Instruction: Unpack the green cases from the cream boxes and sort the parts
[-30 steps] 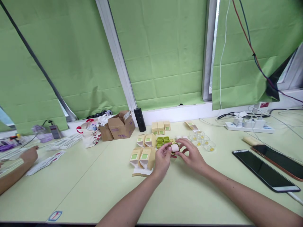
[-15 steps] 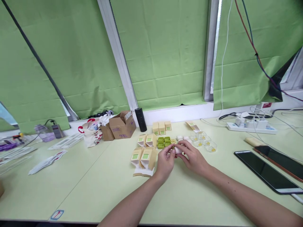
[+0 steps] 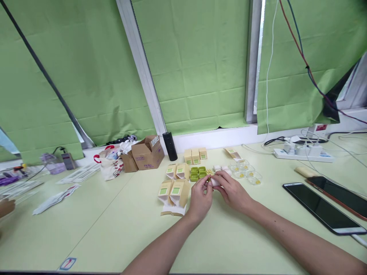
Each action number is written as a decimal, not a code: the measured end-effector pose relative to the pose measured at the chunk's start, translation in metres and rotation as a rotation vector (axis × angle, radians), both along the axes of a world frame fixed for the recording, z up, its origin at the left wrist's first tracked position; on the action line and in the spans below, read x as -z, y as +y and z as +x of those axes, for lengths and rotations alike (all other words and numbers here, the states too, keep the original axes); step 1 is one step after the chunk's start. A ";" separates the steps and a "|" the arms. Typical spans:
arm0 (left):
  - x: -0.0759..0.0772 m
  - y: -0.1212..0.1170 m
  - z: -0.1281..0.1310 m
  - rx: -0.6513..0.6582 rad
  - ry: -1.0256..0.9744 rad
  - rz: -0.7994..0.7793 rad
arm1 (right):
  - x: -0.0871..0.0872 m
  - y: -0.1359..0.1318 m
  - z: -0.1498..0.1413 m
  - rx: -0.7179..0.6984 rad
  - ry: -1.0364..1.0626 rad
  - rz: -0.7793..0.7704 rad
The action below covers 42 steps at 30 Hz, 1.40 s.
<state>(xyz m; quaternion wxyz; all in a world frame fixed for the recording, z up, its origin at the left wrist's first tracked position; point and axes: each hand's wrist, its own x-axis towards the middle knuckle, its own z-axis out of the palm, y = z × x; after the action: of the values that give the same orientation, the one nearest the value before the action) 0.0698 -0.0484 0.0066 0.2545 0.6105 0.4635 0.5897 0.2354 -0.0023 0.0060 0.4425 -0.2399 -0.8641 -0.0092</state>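
Between my two hands is a small white block with a dark green piece at its left end, mostly covered by fingers. My left hand pinches the green end. The fingers of my right hand close round the white part from the other side. Just behind are several square green trays, small yellow pieces and more white blocks. Clear plastic cups with yellow bits inside stand to the right of them. Left of my hands, open cardboard cartons with green labels lie in rows.
Small closed cartons and a black cylinder stand at the back, beside a brown box and a cloth bag. Phones and a power strip are at right. Another person's hand shows at far left.
The held white block has been turned: its white face in the green frame showed toward me earlier, and now mostly its side shows. The other person's hand left view, then reappeared at the left edge.
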 end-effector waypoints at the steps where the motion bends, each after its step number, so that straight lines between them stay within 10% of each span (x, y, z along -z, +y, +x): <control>1: 0.000 0.000 0.000 -0.007 0.012 -0.001 | 0.000 0.000 -0.001 0.003 -0.005 0.002; 21: -0.006 0.003 0.002 -0.144 0.101 -0.046 | 0.001 0.001 -0.010 0.012 -0.006 0.007; 35: -0.015 -0.001 -0.020 0.000 0.249 0.054 | 0.000 0.003 0.007 -0.025 -0.049 0.089; 42: -0.013 -0.002 -0.011 -0.117 0.189 0.068 | 0.000 0.000 0.006 -0.138 0.233 -0.159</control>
<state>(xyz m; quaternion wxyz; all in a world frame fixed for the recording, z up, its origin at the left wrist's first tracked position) 0.0592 -0.0507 0.0198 0.1540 0.6436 0.4998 0.5588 0.2409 -0.0021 0.0061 0.5188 -0.2139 -0.8193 0.1177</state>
